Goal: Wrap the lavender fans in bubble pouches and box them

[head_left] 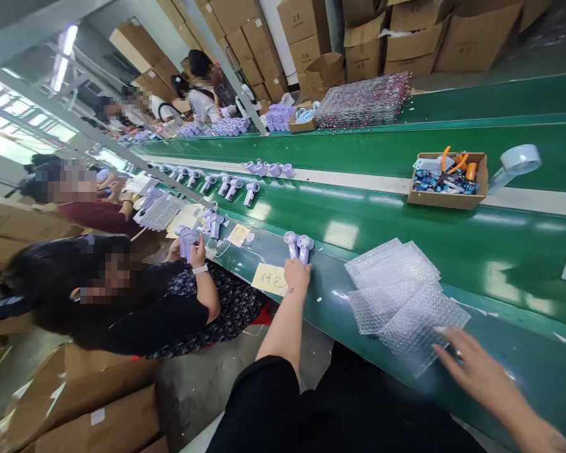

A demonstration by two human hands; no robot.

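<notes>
Two lilac handheld fans [304,244] lie side by side at the edge of the green work surface. My left hand [297,275] reaches out to them, its fingers closed around the lower handles; whether it grips one or both is hard to see. Under that wrist lies a yellow note [268,279] with handwriting. To the right, several clear bubble wrap bags [408,302] are spread in an overlapping pile. Over the pile's lower right corner is my right hand [474,362], slightly blurred, fingers apart and holding nothing.
A cardboard box [446,200] of tools and blue parts stands on the belt beside a tape roll [521,159]. More fans [251,194] line the belt at left. A seated co-worker [160,308] handles a fan close by on my left.
</notes>
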